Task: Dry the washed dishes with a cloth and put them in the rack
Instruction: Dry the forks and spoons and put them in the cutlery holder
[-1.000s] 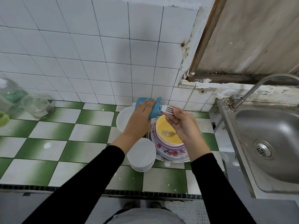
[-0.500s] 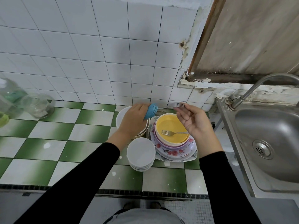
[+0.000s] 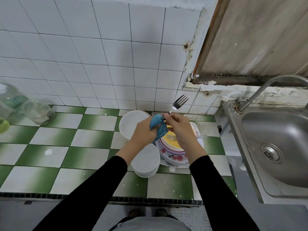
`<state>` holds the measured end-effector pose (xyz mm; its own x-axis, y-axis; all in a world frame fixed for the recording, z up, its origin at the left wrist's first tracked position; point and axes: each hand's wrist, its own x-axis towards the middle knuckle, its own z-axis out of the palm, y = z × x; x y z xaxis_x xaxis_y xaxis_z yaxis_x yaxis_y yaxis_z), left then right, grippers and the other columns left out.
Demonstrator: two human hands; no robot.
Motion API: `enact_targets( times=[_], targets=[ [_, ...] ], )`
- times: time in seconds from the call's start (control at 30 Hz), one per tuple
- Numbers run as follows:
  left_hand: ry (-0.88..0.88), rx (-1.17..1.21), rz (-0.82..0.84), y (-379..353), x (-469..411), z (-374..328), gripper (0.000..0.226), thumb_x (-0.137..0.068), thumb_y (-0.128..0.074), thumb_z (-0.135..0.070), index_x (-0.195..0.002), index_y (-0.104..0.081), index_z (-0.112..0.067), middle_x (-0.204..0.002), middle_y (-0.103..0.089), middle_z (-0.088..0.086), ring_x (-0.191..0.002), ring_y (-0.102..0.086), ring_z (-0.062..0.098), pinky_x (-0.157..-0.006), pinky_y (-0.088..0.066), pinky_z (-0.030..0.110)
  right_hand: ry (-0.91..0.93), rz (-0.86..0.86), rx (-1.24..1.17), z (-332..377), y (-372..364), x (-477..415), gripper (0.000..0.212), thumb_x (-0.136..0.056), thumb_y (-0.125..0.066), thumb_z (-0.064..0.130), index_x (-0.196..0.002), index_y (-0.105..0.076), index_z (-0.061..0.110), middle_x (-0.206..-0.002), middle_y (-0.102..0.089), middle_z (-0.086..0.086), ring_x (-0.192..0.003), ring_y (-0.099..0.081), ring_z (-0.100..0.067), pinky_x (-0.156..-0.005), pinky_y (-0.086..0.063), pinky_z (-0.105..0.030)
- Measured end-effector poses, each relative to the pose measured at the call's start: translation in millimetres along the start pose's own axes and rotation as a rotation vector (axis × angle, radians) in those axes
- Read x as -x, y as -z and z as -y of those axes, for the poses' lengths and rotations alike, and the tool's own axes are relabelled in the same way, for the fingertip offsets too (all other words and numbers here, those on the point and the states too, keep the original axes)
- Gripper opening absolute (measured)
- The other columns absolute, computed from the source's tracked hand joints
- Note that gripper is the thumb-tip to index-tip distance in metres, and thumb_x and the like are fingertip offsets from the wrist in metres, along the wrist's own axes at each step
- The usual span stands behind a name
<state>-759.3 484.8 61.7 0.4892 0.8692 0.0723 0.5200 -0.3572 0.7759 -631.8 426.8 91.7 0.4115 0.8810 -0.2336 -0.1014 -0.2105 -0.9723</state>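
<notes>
Since half a second ago the fork (image 3: 179,102) has swung from lying almost level to standing tilted, tines up and away toward the wall, and the two hands have closed in until they touch above the dishes.

The white tiled wall (image 3: 100,55) fills the upper left, with a worn wooden panel (image 3: 258,39) to its right. Below runs the green-and-white checked countertop (image 3: 50,147), and at its right end sits a stainless steel sink (image 3: 275,139) with a curved tap (image 3: 260,90) at its back edge. Clear glass jars (image 3: 38,110) stand at the far left against the wall.

The washed dishes sit together on the countertop near the sink. A stack of white plates (image 3: 131,124) lies at the back, a stack of white bowls (image 3: 146,162) nearer the front edge, and just beside them, to the right, are floral plates (image 3: 175,158) carrying a yellow bowl (image 3: 168,143). A second fork (image 3: 171,137) lies in that bowl.

The left hand (image 3: 143,130) has its fingers curled round a blue cloth (image 3: 158,129), which is bunched about the lower end of the fork's handle and hangs down over the yellow bowl. The right hand (image 3: 180,129) pinches the handle between thumb and fingertips just above the cloth, holding the fork in the air over the dishes.
</notes>
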Motion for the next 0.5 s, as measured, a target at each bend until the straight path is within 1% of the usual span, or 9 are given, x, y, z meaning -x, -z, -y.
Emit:
enact_targets(
  times=[0.03,0.07,0.1,0.17,0.23,0.33,0.43,0.5],
  targets=[
    [0.000,0.006,0.006,0.1,0.6,1.1,0.019,-0.098,-0.055,-0.017,-0.116,-0.057,-0.011,-0.092,-0.056,-0.002,-0.081,-0.053,0.015,-0.075,-0.042,0.019,0.006,-0.016,0.030,1.6,0.1,-1.0,0.016,-0.100,-0.059,0.015,-0.090,-0.072,0.016,-0.095,-0.073,-0.008,-0.093,-0.068,-0.020,-0.075,-0.055,-0.028],
    [0.004,0.016,0.012,0.3,1.7,1.8,0.018,-0.098,-0.055,-0.018,-0.115,-0.056,-0.012,-0.092,-0.056,-0.002,-0.080,-0.053,0.015,-0.074,-0.042,0.018,0.014,-0.026,0.052,3.4,-0.1,-1.8,0.018,-0.100,-0.060,0.013,-0.087,-0.072,0.016,-0.089,-0.073,-0.002,-0.089,-0.068,-0.016,-0.074,-0.053,-0.027],
    [0.010,0.034,0.014,0.3,2.5,1.3,0.017,-0.099,-0.055,-0.019,-0.114,-0.056,-0.012,-0.091,-0.057,-0.002,-0.080,-0.054,0.014,-0.072,-0.042,0.016,0.024,-0.033,0.063,4.2,-0.1,-3.4,0.019,-0.100,-0.060,0.012,-0.085,-0.072,0.016,-0.086,-0.073,0.001,-0.087,-0.068,-0.016,-0.074,-0.053,-0.028],
    [0.030,0.076,0.019,-0.1,3.4,-0.6,0.020,-0.099,-0.054,-0.023,-0.116,-0.057,-0.012,-0.091,-0.057,-0.003,-0.080,-0.054,0.014,-0.073,-0.044,0.014,0.040,-0.044,0.040,5.6,-1.1,-6.3,0.021,-0.099,-0.060,0.011,-0.083,-0.072,0.015,-0.086,-0.072,-0.003,-0.090,-0.068,-0.021,-0.077,-0.056,-0.032],
    [0.056,0.104,0.029,-1.4,3.6,-0.4,0.017,-0.100,-0.053,-0.024,-0.114,-0.056,-0.015,-0.093,-0.057,-0.002,-0.082,-0.054,0.014,-0.079,-0.045,0.021,0.053,-0.062,0.027,7.1,-1.4,-8.0,0.023,-0.100,-0.058,0.010,-0.082,-0.071,0.014,-0.085,-0.072,-0.002,-0.090,-0.068,-0.022,-0.079,-0.057,-0.033],
    [0.089,0.140,0.043,-1.9,4.9,6.5,0.008,-0.099,-0.054,-0.025,-0.104,-0.054,-0.019,-0.092,-0.061,0.001,-0.082,-0.056,0.016,-0.079,-0.047,0.027,0.077,-0.085,0.017,8.1,0.3,-9.4,0.024,-0.102,-0.055,0.011,-0.082,-0.068,0.014,-0.082,-0.073,0.000,-0.085,-0.070,-0.017,-0.077,-0.056,-0.030],
    [0.149,0.183,0.037,0.1,6.9,12.2,0.008,-0.099,-0.054,-0.026,-0.101,-0.054,-0.019,-0.090,-0.061,0.002,-0.082,-0.056,0.017,-0.080,-0.047,0.029,0.079,-0.109,-0.030,6.4,1.8,-8.4,0.025,-0.105,-0.050,0.014,-0.084,-0.064,0.013,-0.080,-0.074,0.005,-0.076,-0.071,-0.008,-0.070,-0.054,-0.022],
    [0.221,0.281,-0.009,0.7,8.0,13.6,0.008,-0.099,-0.055,-0.025,-0.102,-0.056,-0.018,-0.092,-0.062,0.004,-0.086,-0.057,0.020,-0.084,-0.049,0.033,0.077,-0.119,-0.062,5.0,1.8,-7.3,0.024,-0.106,-0.048,0.015,-0.086,-0.061,0.012,-0.080,-0.074,0.004,-0.074,-0.070,-0.008,-0.069,-0.054,-0.022]
  ],
)
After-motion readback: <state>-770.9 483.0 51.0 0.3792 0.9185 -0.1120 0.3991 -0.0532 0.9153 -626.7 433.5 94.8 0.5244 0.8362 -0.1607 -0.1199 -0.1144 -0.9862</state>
